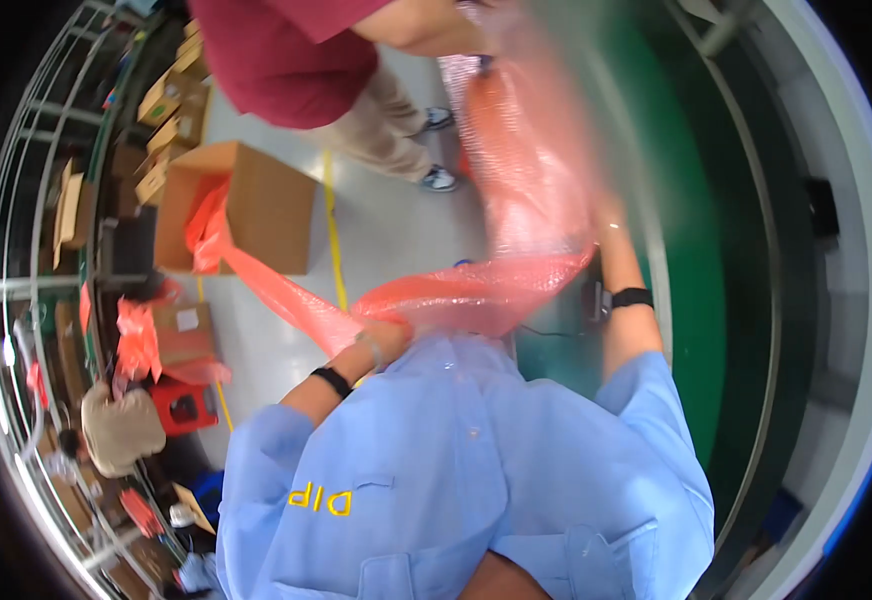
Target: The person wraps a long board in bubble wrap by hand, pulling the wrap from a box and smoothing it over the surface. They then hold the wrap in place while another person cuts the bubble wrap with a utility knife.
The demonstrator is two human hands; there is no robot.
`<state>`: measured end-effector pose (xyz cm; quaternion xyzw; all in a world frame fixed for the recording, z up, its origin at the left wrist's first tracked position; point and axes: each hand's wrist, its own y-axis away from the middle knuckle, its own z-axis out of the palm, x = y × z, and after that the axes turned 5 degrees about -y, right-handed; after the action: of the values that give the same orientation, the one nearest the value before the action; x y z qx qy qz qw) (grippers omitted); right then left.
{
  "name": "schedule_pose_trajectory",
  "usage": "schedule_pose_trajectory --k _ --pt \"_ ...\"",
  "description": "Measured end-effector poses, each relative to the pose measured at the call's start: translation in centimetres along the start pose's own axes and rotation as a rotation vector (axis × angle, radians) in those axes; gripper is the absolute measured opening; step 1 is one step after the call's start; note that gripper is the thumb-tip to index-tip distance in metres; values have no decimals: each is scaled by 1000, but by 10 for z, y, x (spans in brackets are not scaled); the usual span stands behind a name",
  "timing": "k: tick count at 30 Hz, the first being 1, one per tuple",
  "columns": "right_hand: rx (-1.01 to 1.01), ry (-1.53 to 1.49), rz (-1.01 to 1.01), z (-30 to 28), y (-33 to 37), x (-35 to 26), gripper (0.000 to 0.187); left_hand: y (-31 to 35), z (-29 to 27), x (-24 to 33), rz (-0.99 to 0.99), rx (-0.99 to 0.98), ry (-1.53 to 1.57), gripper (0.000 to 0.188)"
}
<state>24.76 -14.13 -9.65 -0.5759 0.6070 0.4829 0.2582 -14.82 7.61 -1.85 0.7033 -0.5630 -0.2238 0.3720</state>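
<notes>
A long sheet of pink bubble wrap (456, 295) stretches across in front of me. Close to my chest, my left hand (386, 342) is closed on its gathered near part. On the other side my right hand (610, 215) is at the sheet's right edge, by the green bench; motion smears its fingers, so its grip cannot be made out. One strip of the wrap trails left into an open cardboard box (271, 210). Farther away the sheet rises toward a co-worker in a maroon shirt (281, 60), whose arm reaches over it; that hand is blurred.
A green-topped bench (691, 330) with a metal edge runs along my right. Yellow tape (332, 225) marks the grey floor. Leftward are a red stool (181, 402), a smaller carton (184, 335), shelving with boxes, and another person in beige (124, 430).
</notes>
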Motion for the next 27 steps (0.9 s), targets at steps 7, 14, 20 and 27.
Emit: schedule_pose_trajectory --k 7,14,20,27 --pt "-78 84 -40 -12 29 2 33 -74 -28 192 935 -74 -32 25" --pt "-62 100 67 -49 68 53 34 -39 -112 169 664 -199 -365 30" --pt "-184 -68 409 -65 117 11 33 -54 -62 106 541 -164 -573 30" --pt "-241 -399 423 -75 119 23 24 -49 -4 2 231 -219 -299 33"
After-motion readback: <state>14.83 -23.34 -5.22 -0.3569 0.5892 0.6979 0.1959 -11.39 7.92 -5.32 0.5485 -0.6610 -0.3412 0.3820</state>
